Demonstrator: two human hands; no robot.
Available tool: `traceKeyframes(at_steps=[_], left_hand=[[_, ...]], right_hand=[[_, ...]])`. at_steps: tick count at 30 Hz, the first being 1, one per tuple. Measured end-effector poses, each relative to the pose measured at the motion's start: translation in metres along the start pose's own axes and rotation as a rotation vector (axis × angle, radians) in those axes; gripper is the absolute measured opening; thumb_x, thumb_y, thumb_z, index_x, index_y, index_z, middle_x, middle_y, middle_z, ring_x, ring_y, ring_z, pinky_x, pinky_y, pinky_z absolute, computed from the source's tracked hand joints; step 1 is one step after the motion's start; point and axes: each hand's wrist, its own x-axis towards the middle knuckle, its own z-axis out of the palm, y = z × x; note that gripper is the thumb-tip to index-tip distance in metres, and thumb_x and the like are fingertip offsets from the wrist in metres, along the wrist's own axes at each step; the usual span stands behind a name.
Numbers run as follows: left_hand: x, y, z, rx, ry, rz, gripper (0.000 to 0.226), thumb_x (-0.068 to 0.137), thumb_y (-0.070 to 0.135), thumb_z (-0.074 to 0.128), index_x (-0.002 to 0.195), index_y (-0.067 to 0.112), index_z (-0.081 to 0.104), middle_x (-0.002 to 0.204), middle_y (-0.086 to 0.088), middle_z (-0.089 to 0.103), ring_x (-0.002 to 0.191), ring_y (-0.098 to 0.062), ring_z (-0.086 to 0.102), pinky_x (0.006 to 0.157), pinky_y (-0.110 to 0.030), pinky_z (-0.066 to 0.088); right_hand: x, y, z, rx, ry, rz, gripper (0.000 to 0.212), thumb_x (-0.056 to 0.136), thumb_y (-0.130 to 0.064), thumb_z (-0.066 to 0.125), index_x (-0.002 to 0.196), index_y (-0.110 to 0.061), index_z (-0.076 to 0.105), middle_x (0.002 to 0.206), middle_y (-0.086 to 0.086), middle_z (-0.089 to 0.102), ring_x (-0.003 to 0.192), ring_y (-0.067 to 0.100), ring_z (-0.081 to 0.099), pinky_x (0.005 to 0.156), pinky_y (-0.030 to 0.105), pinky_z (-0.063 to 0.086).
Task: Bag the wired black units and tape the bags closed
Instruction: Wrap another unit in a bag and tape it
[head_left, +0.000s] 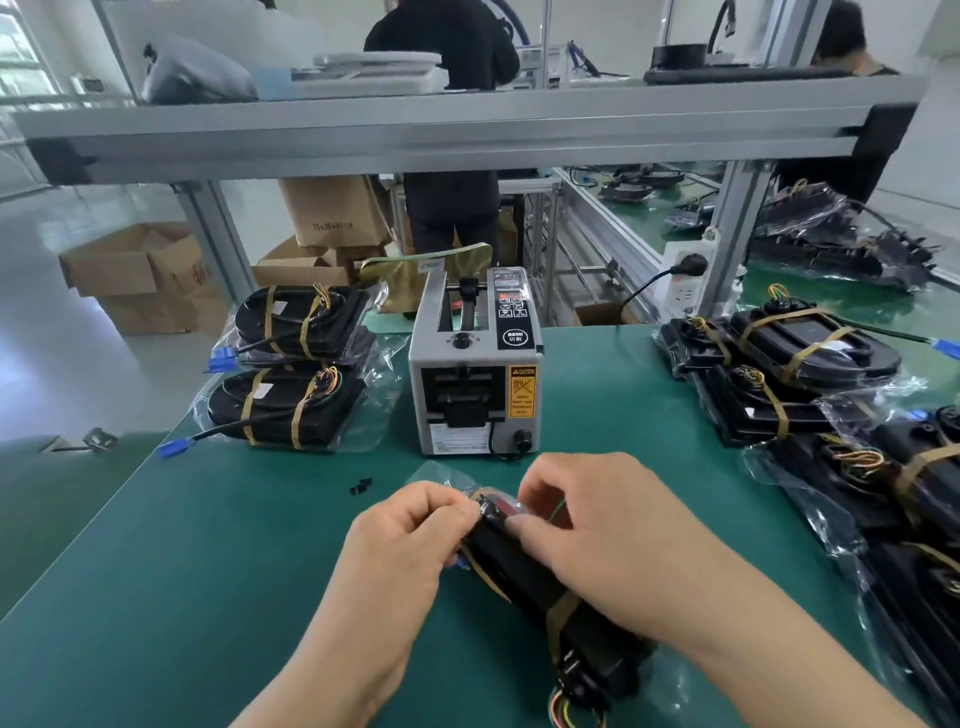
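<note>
Coloured wires (566, 702) bunch at the near end of the black unit (540, 587), which lies on the mat (208, 571) in front of the tape dispenser (475, 364). My left hand (410, 540) and right hand (597, 525), fingers curled, both pinch the clear bag (444, 475) at the unit's end facing the dispenser. Risk: releasing one hand to fetch tape lets the fold spring open; tugging could tear film on the wires. I can't tell if a strip is cut. Taped bags (291, 410) sit left of the dispenser.
</note>
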Motion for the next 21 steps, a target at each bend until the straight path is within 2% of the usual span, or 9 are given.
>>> traceKeyframes(at_steps=[5,10,13,17,21], left_hand=[[0.002,-0.002,-0.004,-0.084,-0.017,-0.058,0.016,0.079,0.022,0.075,0.067,0.013,0.071,0.069,-0.003,0.059,0.069,-0.014,0.049,0.072,-0.03,0.044],[0.001,-0.002,-0.005,0.003,0.004,-0.038,0.018,0.08,0.02,0.075,0.064,0.015,0.069,0.064,-0.001,0.056,0.06,-0.011,0.044,0.07,-0.032,0.038],[-0.001,0.0,-0.003,0.039,0.016,-0.003,0.019,0.07,0.033,0.076,0.063,0.017,0.068,0.061,0.004,0.057,0.056,-0.005,0.044,0.068,-0.029,0.038],[-0.001,-0.003,-0.002,0.101,0.045,0.036,0.015,0.077,0.026,0.073,0.065,0.018,0.069,0.059,0.004,0.055,0.056,-0.007,0.041,0.062,-0.025,0.036],[0.001,-0.005,-0.002,0.125,0.043,0.052,0.016,0.079,0.024,0.072,0.064,0.02,0.069,0.053,0.009,0.05,0.051,-0.007,0.038,0.05,-0.014,0.033]], right_hand=[[-0.003,0.002,0.013,-0.025,0.043,-0.035,0.025,0.092,-0.052,0.052,0.091,-0.027,0.058,0.089,-0.012,0.063,0.084,0.012,0.059,0.078,0.035,0.05],[-0.005,0.002,0.016,-0.017,0.061,-0.04,0.025,0.092,-0.051,0.051,0.09,-0.027,0.059,0.086,-0.012,0.061,0.081,0.01,0.057,0.077,0.033,0.05],[-0.006,0.002,0.016,-0.008,0.073,-0.032,0.024,0.092,-0.051,0.052,0.088,-0.027,0.058,0.084,-0.013,0.061,0.079,0.008,0.057,0.076,0.032,0.05],[-0.006,0.002,0.017,0.003,0.079,-0.03,0.024,0.092,-0.05,0.053,0.087,-0.027,0.058,0.084,-0.013,0.061,0.079,0.007,0.058,0.075,0.032,0.051],[-0.006,0.002,0.017,0.007,0.078,-0.028,0.024,0.091,-0.049,0.053,0.087,-0.027,0.059,0.084,-0.013,0.062,0.08,0.007,0.058,0.076,0.032,0.051]])
